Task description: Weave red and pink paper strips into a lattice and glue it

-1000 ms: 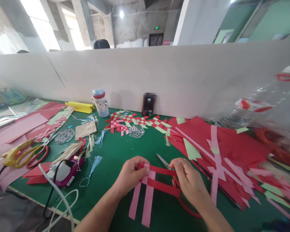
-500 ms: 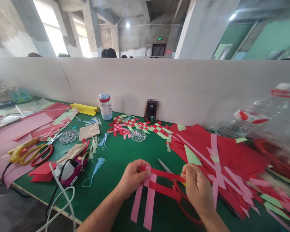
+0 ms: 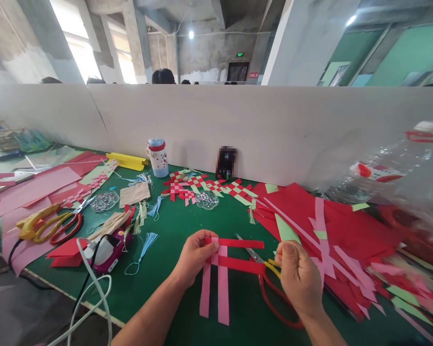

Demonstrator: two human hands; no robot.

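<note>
My left hand (image 3: 198, 252) pinches the crossing of woven paper strips between thumb and fingers. Two pink paper strips (image 3: 223, 293) hang down from the crossing, and two red paper strips (image 3: 241, 265) reach out to the right with their ends free. Just past those ends, my right hand (image 3: 298, 274) is curled into a fist, thumb pressed on the index finger, with nothing showing in it. Scissors (image 3: 263, 284) with red and yellow handles lie on the green table behind the strips, partly covered by them and by my right hand.
Red paper sheets (image 3: 350, 230) and scraps spread at right, near a large plastic bottle (image 3: 375, 173). Woven pieces (image 3: 234, 190), a bead dish (image 3: 207, 200) and a cup (image 3: 158, 161) stand along the partition. At left lie a yellow glue gun (image 3: 36, 223), second scissors (image 3: 67, 228) and cables (image 3: 104, 302).
The upper red strip has come out of my right hand and now points straight, its end free. My left hand has shifted slightly left and up with the woven strips.
</note>
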